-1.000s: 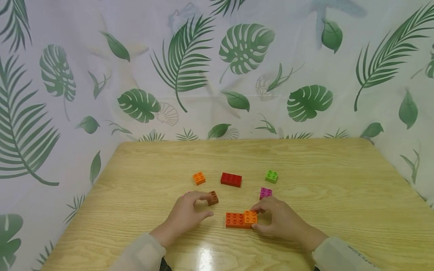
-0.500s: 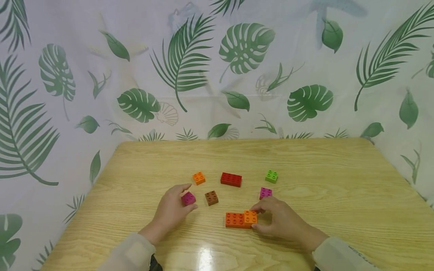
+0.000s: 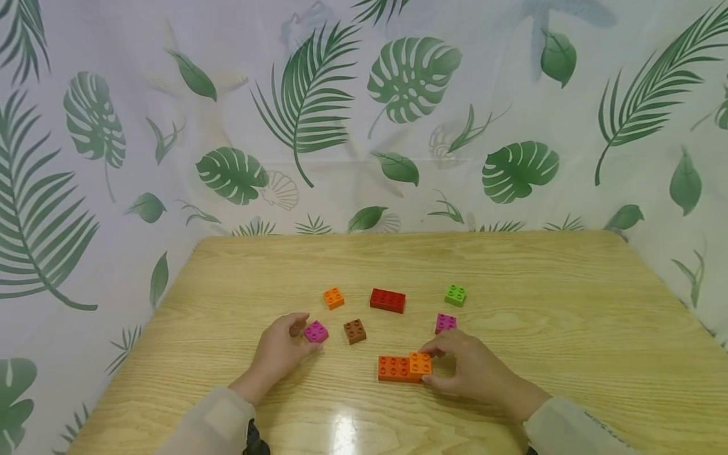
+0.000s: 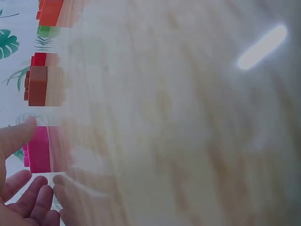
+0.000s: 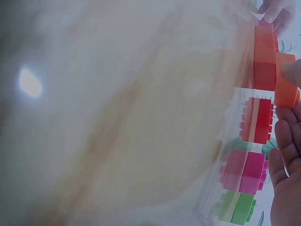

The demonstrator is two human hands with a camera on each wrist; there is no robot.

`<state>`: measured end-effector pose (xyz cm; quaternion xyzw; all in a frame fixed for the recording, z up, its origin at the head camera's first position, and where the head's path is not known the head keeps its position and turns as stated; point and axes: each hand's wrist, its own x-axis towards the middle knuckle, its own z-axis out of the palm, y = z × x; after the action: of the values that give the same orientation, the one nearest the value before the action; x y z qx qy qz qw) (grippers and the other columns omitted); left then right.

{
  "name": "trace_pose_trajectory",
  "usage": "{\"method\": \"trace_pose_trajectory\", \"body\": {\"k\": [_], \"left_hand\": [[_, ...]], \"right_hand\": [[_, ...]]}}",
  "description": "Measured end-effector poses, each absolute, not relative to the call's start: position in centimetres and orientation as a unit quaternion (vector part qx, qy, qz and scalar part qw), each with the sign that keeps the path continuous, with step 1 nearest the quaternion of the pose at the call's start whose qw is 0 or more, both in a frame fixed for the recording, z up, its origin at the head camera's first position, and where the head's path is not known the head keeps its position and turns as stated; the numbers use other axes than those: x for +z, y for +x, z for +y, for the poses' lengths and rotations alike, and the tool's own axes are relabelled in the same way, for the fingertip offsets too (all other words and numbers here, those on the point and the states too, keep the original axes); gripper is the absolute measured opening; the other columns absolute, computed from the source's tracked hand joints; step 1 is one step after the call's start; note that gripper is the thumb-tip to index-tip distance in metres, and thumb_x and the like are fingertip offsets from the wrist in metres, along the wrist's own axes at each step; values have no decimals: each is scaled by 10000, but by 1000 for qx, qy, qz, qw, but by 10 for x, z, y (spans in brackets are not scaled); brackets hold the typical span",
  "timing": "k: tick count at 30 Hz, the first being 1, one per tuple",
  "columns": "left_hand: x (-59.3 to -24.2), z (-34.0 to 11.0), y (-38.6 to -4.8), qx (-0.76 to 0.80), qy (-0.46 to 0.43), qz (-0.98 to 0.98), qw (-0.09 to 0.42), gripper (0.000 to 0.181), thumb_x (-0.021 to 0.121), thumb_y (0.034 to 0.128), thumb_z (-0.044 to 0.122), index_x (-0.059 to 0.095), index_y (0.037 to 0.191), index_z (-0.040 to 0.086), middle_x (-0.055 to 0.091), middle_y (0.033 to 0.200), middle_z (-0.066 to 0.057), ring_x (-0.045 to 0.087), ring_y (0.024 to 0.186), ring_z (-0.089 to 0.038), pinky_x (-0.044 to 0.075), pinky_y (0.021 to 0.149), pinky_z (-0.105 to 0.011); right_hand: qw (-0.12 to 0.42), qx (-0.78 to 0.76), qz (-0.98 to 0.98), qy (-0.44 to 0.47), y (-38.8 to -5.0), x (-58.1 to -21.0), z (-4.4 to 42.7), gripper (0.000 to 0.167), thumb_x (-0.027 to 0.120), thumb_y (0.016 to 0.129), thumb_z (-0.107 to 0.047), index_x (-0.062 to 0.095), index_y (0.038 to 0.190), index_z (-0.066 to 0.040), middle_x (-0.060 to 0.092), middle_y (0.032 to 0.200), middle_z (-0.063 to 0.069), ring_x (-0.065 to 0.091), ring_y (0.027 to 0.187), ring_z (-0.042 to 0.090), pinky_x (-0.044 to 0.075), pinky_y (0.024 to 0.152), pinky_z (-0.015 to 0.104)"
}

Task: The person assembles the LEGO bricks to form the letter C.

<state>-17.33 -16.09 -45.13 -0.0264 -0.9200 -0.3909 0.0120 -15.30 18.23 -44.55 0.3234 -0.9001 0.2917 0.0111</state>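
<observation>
My left hand (image 3: 280,349) is beside a magenta toy brick (image 3: 316,332), thumb and fingers spread to either side of it. In the left wrist view a gap shows between the fingers and that magenta brick (image 4: 40,149); whether the thumb touches it I cannot tell. My right hand (image 3: 473,370) pinches a small orange brick (image 3: 420,363) between thumb and fingers. This brick sits on the right end of a long red-orange brick (image 3: 393,368), which lies on the table. In the right wrist view the thumb overlaps the orange brick (image 5: 285,89).
A brown brick (image 3: 355,331) lies right of the left magenta one. Farther back are an orange brick (image 3: 333,298), a long red brick (image 3: 388,301) and a green brick (image 3: 455,295). Another magenta brick (image 3: 445,323) is just beyond my right hand. A leaf-patterned cloth stands behind the table (image 3: 546,272).
My left hand has moved left from the brown brick to the magenta brick, uncovering both. The right hand stays on the orange brick.
</observation>
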Motion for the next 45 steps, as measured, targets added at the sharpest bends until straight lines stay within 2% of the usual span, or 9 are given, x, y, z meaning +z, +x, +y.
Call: {"method": "trace_pose_trajectory", "body": {"k": [4,11,21,30,38,45], "left_hand": [[-451,-160,-174,-385,-24,-923,15,592,838,733,192,596,1232,-13,626,1156,-151,590,1040,-304,482,879,-434],[-452,-157,-175,-378,-26,-925,20,426,826,745,156,659,1095,-21,634,1017,-103,600,907,-230,508,788,-391],[-451,-156,-174,-390,-47,-919,35,396,807,766,135,667,1116,13,634,1030,-86,599,898,-215,515,781,-366],[-447,-140,-167,-446,-120,-885,54,354,801,772,124,680,1102,86,608,996,22,558,920,-189,491,817,-372],[-453,-124,-161,-454,-185,-871,25,342,796,774,118,682,1096,106,614,1003,66,582,906,-163,495,822,-348],[-452,-111,-157,-450,-221,-865,3,359,790,772,115,680,1113,86,616,996,55,578,919,-175,491,842,-354]], "right_hand": [[8,295,-899,323,-153,-445,183,344,760,807,-372,663,1067,-168,602,1024,-107,552,892,88,500,779,316],[9,293,-900,324,-154,-445,183,344,761,807,-372,664,1066,-167,604,1023,-105,553,888,86,502,777,316],[13,296,-899,323,-153,-445,182,336,772,799,-343,669,1059,-158,617,1024,-91,556,884,84,502,776,313],[11,296,-899,322,-153,-445,183,344,772,798,-347,668,1062,-152,614,1026,-87,553,888,82,502,779,310],[13,300,-898,322,-153,-447,182,334,778,794,-319,666,1062,-153,613,1030,-87,553,891,71,503,787,308],[14,301,-898,321,-153,-447,182,334,780,791,-312,668,1064,-155,612,1029,-90,550,891,70,501,790,313]]}}
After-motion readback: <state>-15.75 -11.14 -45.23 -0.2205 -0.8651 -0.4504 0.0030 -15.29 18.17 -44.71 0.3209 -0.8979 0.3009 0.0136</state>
